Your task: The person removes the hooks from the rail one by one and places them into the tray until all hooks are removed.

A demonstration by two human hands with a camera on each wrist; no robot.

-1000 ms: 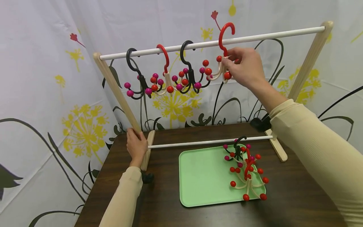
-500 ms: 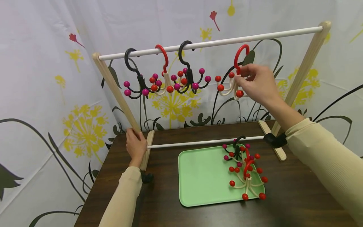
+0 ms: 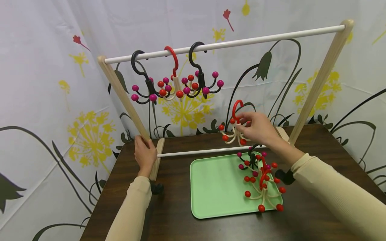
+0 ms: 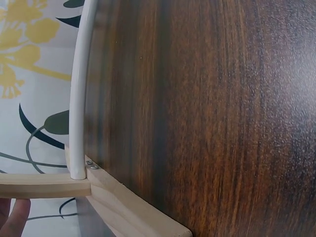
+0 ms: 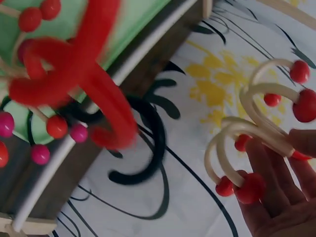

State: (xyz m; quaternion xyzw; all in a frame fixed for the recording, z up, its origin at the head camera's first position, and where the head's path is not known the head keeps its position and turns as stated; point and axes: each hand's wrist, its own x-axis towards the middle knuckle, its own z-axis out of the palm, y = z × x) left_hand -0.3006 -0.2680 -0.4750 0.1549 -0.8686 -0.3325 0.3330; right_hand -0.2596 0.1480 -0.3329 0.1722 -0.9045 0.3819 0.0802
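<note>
My right hand [image 3: 256, 127] pinches the neck of a hanger [image 3: 234, 112] with a red hook, cream curved arms and red ball tips. It is held in the air below the rack's white top rail, close over the far right of the tray. In the right wrist view the fingers show beneath its cream arms [image 5: 276, 140]. My left hand [image 3: 145, 154] grips the wooden left post [image 3: 128, 103] of the rack near its foot; two fingers [image 4: 17, 217] show beside the post in the left wrist view. From the rail hang a black hanger [image 3: 150, 86], a red-hooked one [image 3: 175, 67] and another black one [image 3: 202, 80].
A green tray [image 3: 211, 187] lies on the dark wooden table [image 3: 178, 214]. Along its right side are a black hanger [image 3: 252, 157] and two red-hooked hangers [image 3: 261, 182], overlapping. A white lower bar [image 3: 193, 153] runs behind the tray. A flowered cloth [image 3: 87, 134] hangs behind.
The right hand has taken the red-hooked hanger away from the top rail, first rightward, then down and back left toward the tray. The left hand stays on the post.
</note>
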